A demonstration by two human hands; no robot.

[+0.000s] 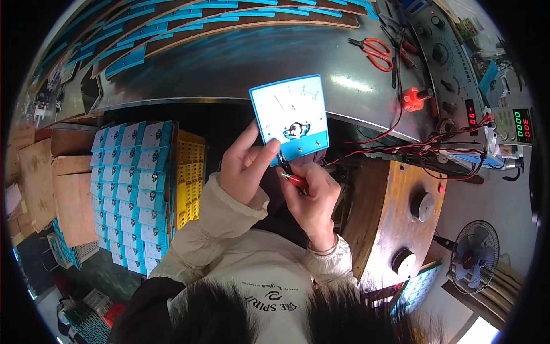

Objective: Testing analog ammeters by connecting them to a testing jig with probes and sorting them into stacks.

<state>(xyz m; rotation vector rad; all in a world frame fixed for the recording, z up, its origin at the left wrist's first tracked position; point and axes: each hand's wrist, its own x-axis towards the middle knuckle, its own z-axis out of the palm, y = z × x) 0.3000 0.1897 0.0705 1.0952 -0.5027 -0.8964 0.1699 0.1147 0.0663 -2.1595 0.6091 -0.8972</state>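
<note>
My left hand (249, 163) grips a blue panel meter (289, 103) by its lower left edge, thumb on the front. The meter has a white dial, a needle and an exposed mechanism at its lower middle. Just below it, my right hand (309, 198) is closed on what looks like a red and black test lead (295, 180), whose dark end touches or nearly touches the meter's bottom edge. Whether that hand also touches the meter I cannot tell.
A steel bench (240, 63) bears racks of blue plates (126, 63), red pliers (375, 54), a red bottle (412, 97), test instruments (450, 69) and wires. Stacked meters (126, 195) and a yellow crate (189, 178) stand left; a wooden fixture (395, 212) and fan (472, 258) stand right.
</note>
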